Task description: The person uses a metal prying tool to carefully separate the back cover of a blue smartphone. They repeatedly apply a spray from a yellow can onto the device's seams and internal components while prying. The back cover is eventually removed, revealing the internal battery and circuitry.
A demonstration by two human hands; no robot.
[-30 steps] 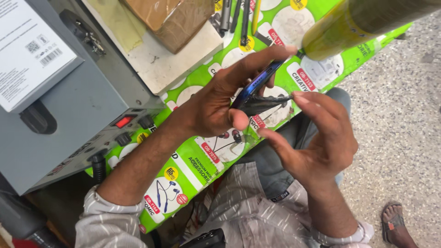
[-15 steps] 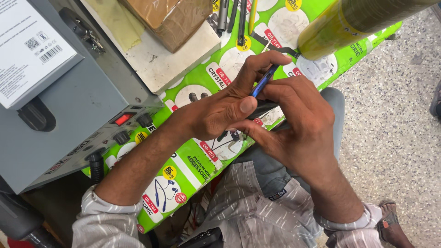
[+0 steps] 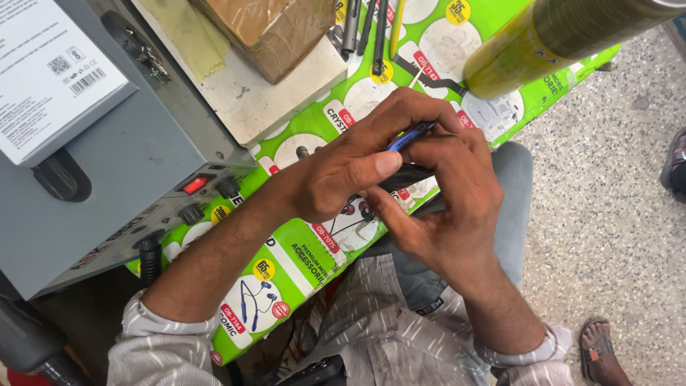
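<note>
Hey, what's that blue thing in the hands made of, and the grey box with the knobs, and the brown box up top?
Blue tool: likely glossy plastic, smooth with a highlight; held by the left hand and right hand.
Grey box: looks like painted sheet metal, matte, flat panels with sharp folds.
Brown box: cardboard under shiny tape, judging by its wrinkled sheen.

— What colour is the bench [image 3: 314, 264] covering?
— Bright green, patterned with white circles and small yellow and red badges.
— And the tool [image 3: 409, 136] in the hands?
— Blue handle, black body. The machine [image 3: 100, 193] is grey with a red switch [image 3: 194, 185]; the shirt [image 3: 371, 336] is pale, finely striped.
</note>
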